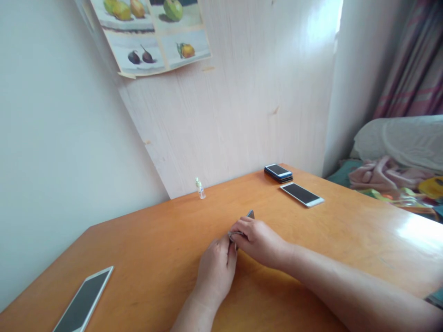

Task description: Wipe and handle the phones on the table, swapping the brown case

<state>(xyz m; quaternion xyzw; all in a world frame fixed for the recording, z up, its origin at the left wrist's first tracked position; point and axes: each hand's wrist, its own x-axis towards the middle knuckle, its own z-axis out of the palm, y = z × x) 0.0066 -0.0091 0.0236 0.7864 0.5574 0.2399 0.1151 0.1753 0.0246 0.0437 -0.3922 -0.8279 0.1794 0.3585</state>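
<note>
My left hand (217,263) is closed around the lower end of a phone (251,214), held tilted above the middle of the table. Most of the phone is hidden by my fingers; only its dark far corner pokes out past my knuckles. Across it lies my right hand (258,240), its fingers pinched on a small grey cloth (234,234) pressed against the phone. The two hands touch each other. Little of the cloth shows between thumb and fingers.
The wooden table (155,258) carries a white tablet (85,299) at near left and a small spray bottle (200,189) by the wall. At back right are a stack of phones (278,171) and a white phone (302,194). Bedding (377,173) lies beyond the right edge.
</note>
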